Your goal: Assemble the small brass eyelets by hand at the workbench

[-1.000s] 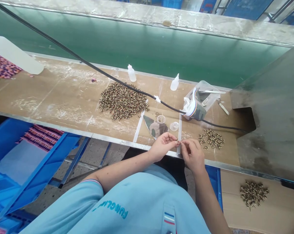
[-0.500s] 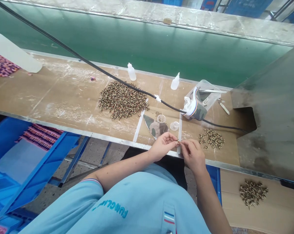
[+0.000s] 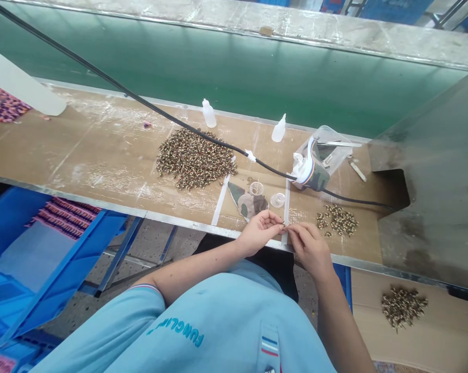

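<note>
Near the front edge of the bench, my left hand pinches a small dark and gold-coloured part between thumb and fingers. Fingertips of my right hand are closed and meet the left ones at this part; its exact shape is too small to make out. Just beyond the hands lie a camouflage cloth piece, a small clear cup and a clear round lid or dish. Right of my right hand is a small pile of curved gold-and-dark pieces.
A large pile of similar pieces lies left of centre. Two white squeeze bottles stand along the back. A black cable crosses above the bench to a camouflage pouch. A grey metal housing borders the right; a blue crate sits lower left.
My right hand has shifted slightly right and down, its fingertips still close to the left ones. My left hand stays almost in place.
</note>
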